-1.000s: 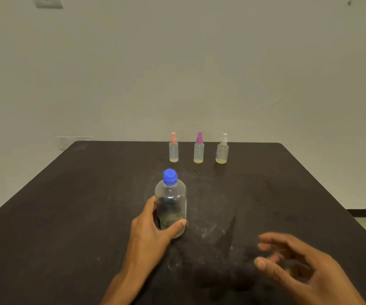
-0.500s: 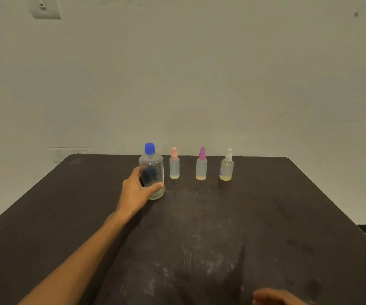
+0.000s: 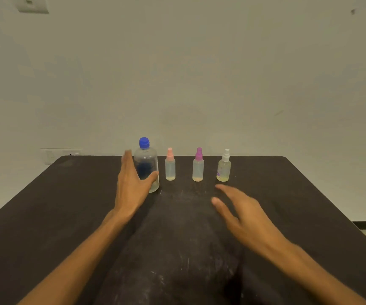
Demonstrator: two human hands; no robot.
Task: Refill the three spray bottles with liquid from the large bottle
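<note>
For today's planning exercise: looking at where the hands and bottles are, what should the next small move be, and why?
Probably lift one spray bottle, say the white-topped one, with the right hand and unscrew its top. All three spray bottles stand capped with only a little liquid at the bottom, the right hand hovers open nearest that one, and the left hand rests open against the capped large bottle.

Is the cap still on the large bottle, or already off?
On. The blue cap sits atop the large bottle, which stands upright on the table with the left hand beside it.
</note>
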